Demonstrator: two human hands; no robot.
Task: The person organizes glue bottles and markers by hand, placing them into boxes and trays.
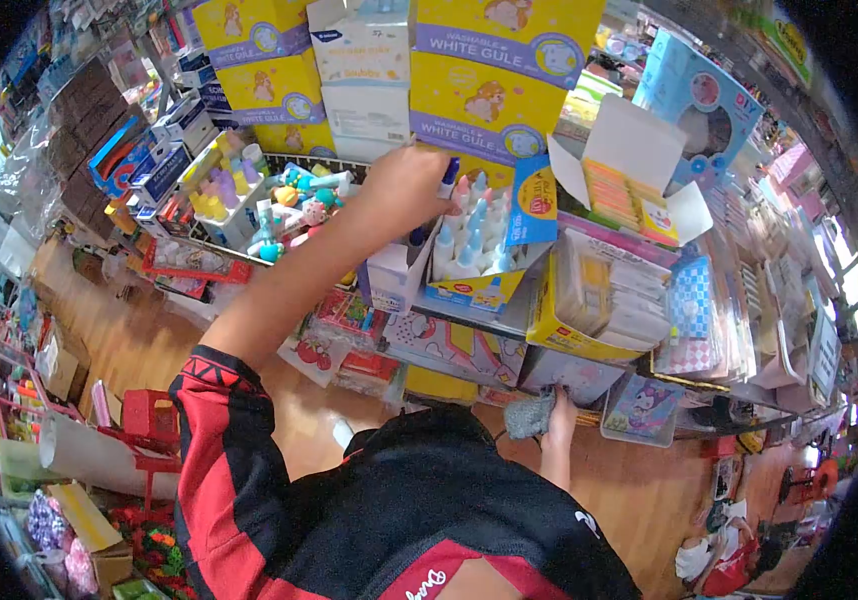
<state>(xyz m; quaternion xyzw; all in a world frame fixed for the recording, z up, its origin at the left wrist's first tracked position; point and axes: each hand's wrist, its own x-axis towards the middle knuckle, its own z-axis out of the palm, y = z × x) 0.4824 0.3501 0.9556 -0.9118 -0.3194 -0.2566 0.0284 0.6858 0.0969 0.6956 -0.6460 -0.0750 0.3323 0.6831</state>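
Left hand [407, 190] above the shelf [509, 318], fingers closed around a slim dark-blue pen-like item [450, 176], beside white bottles with pink and pale-blue tips [473, 240] and near an open white cardboard box [392, 278]. Right hand [560, 420], lower, fingers gripping a grey fabric cloth [530, 414]. Good handling, as judged here, calls for a light, firm pinch, the slim item kept near upright and clear of the bottle tips, and the cloth held away from the stacked goods.
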